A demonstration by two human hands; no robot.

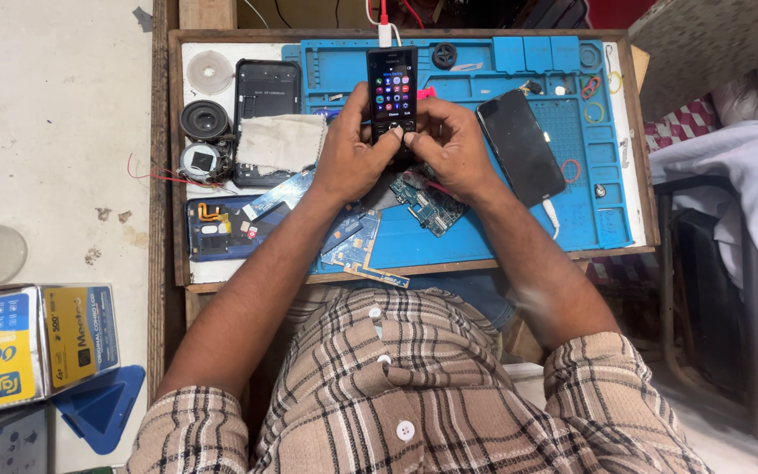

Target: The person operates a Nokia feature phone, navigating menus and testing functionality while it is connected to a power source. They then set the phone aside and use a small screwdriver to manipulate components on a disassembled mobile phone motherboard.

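Note:
A small black keypad phone [392, 88] with a lit screen of coloured icons is held upright over the blue work mat [484, 237]. My left hand [350, 156] grips its lower left side, thumb on the keys. My right hand [449, 149] grips the lower right side, thumb also on the keypad. A white and red cable [384, 25] plugs into the phone's top. Under my hands lies a green circuit board [432, 207].
A black smartphone [521, 147] lies face up right of my hands. To the left sit an open phone back shell [266, 88], a grey cloth [280, 143], round speakers [204, 120], a blue phone body [221, 228] and flat boards [357, 250]. Boxes [32, 342] stand on the floor at left.

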